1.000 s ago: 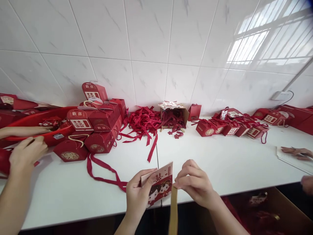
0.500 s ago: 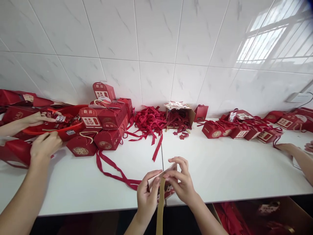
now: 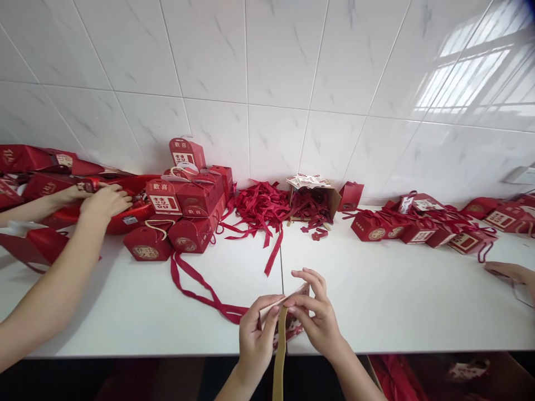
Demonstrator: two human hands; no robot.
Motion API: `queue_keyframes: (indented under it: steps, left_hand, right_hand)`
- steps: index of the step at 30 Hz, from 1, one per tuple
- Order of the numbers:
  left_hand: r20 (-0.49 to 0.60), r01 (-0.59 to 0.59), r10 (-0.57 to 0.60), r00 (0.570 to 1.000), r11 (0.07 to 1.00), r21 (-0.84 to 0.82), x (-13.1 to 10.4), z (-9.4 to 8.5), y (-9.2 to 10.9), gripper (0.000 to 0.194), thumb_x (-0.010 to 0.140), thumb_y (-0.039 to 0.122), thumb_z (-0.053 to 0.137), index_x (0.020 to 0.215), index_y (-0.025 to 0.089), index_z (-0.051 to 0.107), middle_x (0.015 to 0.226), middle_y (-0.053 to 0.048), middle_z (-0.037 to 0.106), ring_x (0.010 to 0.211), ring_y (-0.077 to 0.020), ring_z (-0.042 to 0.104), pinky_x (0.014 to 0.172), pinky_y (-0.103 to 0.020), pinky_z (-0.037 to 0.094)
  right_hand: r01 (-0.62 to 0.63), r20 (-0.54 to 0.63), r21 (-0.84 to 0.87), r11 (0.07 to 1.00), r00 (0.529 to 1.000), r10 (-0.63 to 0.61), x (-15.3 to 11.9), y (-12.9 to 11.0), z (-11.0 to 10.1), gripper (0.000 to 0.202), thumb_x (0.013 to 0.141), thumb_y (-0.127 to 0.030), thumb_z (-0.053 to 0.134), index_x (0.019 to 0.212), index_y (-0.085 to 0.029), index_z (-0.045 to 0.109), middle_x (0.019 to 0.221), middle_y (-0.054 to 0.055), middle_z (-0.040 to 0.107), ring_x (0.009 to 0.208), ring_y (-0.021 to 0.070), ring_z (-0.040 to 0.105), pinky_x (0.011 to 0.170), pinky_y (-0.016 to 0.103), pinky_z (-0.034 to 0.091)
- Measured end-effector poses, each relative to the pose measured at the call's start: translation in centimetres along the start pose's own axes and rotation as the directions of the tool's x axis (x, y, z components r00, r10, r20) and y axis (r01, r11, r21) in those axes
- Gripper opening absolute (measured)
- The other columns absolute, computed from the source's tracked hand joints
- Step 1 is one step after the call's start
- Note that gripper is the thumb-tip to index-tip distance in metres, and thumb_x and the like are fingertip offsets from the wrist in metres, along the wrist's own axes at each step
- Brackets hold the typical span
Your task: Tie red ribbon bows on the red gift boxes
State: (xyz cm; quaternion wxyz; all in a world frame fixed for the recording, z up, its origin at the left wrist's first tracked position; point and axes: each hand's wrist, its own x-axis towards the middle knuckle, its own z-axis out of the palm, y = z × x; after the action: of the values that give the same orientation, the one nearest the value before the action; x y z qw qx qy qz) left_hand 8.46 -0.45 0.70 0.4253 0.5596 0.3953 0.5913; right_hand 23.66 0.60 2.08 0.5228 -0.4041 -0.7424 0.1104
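Note:
Close to the table's front edge, my left hand grips a small card, white on the side toward me, with its thumb in front. My right hand pinches the top end of a gold ribbon against the card; its upper fingers are raised. The ribbon hangs down past the table edge. Behind the card shows a red and white printed surface, mostly hidden by my hands. A long dark red ribbon runs across the table to my left hand.
Stacked red gift boxes stand left of centre. A ribbon pile lies beside an open carton. More red boxes line the right. A co-worker's hands reach into a red basin; another person's hand is at far right.
The view has shifted slightly, moving the scene to the right. My hands keep nearly the same hold. At left, the co-worker's nearer hand has moved up over the basin.

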Motion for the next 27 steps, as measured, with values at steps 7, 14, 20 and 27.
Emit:
queue_keyframes:
  steps: [7, 14, 20, 27]
  left_hand:
    - [0.026, -0.019, 0.018, 0.999, 1.000, 0.010, 0.1, 0.1, 0.1, 0.017, 0.088, 0.025, 0.055, 0.098, 0.020, 0.067, 0.095, -0.005, 0.072, 0.090, -0.0194, 0.068, 0.079, -0.027, 0.055]
    - [0.018, -0.060, 0.059, 0.998, 0.998, 0.019, 0.1, 0.1, -0.2, 0.015, 0.088, 0.023, 0.055, 0.098, 0.020, 0.067, 0.093, -0.004, 0.072, 0.088, -0.0183, 0.069, 0.078, -0.027, 0.056]
    - [0.024, -0.054, 0.054, 0.998, 0.998, 0.033, 0.0, 0.1, -0.1, 0.016, 0.088, 0.023, 0.055, 0.097, 0.020, 0.067, 0.094, -0.005, 0.072, 0.090, -0.0190, 0.069, 0.080, -0.028, 0.056]
    - [0.011, -0.042, 0.042, 0.999, 0.998, 0.038, 0.1, 0.2, 0.0, 0.014, 0.088, 0.024, 0.054, 0.095, 0.020, 0.066, 0.093, -0.005, 0.072, 0.088, -0.0188, 0.069, 0.079, -0.028, 0.056]
  right_hand:
    - [-0.089, 0.030, 0.037, 0.995, 0.996, 0.088, -0.3, 0.2, 0.0, 0.015, 0.088, -0.022, 0.055, 0.087, -0.027, 0.069, 0.133, 0.005, 0.049, 0.129, 0.0296, 0.032, 0.099, 0.050, 0.038]
    - [-0.112, 0.013, 0.056, 0.992, 0.994, 0.112, -0.8, 0.3, 0.2, 0.017, 0.088, -0.022, 0.054, 0.089, -0.028, 0.070, 0.136, 0.005, 0.046, 0.131, 0.0288, 0.029, 0.104, 0.050, 0.033]
    - [-0.310, 0.020, 0.170, 0.936, 0.950, 0.311, -0.7, -0.5, 0.4, 0.017, 0.087, -0.032, 0.055, 0.082, -0.026, 0.071, 0.138, 0.006, 0.045, 0.130, 0.0316, 0.035, 0.099, 0.050, 0.039]
    - [-0.394, -0.013, 0.264, 0.880, 0.911, 0.411, -0.8, -1.2, 1.0, 0.021, 0.086, -0.036, 0.056, 0.077, -0.023, 0.069, 0.138, 0.009, 0.044, 0.125, 0.0311, 0.041, 0.090, 0.045, 0.046]
